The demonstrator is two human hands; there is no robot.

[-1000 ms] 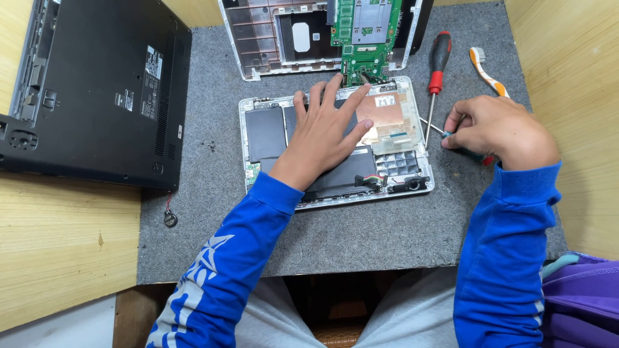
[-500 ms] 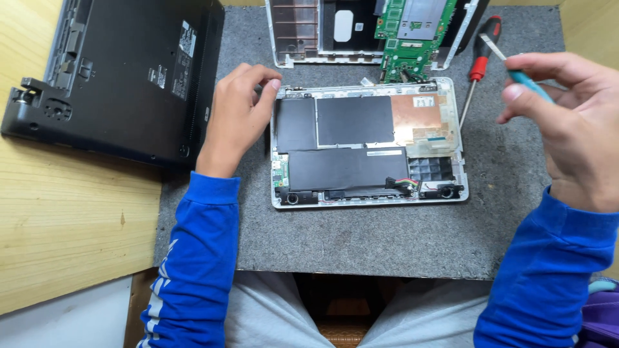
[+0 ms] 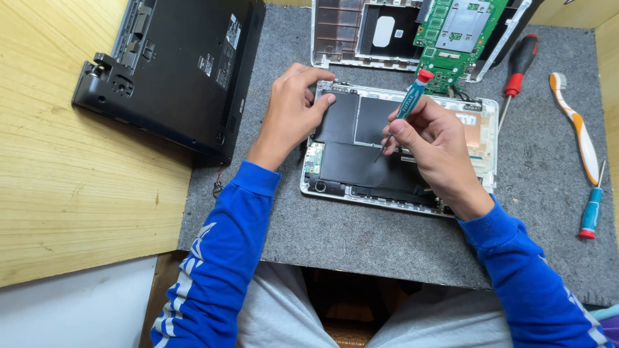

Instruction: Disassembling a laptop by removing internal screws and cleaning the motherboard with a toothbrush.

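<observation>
Near the middle of the grey felt mat (image 3: 387,238), toward its far edge, lies the opened white laptop base (image 3: 400,151) with its dark battery panels showing. My left hand (image 3: 290,113) rests on that base's left far corner, fingers curled loosely over the rim and the thumb tip touching the black panel; it grips nothing, only steadies the case. My right hand (image 3: 438,148) is over the middle of the base, fingers closed around a small blue screwdriver with a red cap (image 3: 407,100). The tool stands tilted, cap toward the far edge, and its thin tip comes down on the black panel just left of my knuckles.

Beyond the base, at the mat's far edge, sits a white laptop shell (image 3: 361,38) with a green circuit board (image 3: 454,35) leaning over it. At the mat's left far corner, partly on the wooden table (image 3: 71,187), lies a black laptop (image 3: 180,64), underside up. Toward the right edge are a red-and-black screwdriver (image 3: 516,71), an orange-and-white toothbrush (image 3: 574,125), and, nearer me, a second small blue screwdriver (image 3: 592,206). All three lie well apart from my hands.
</observation>
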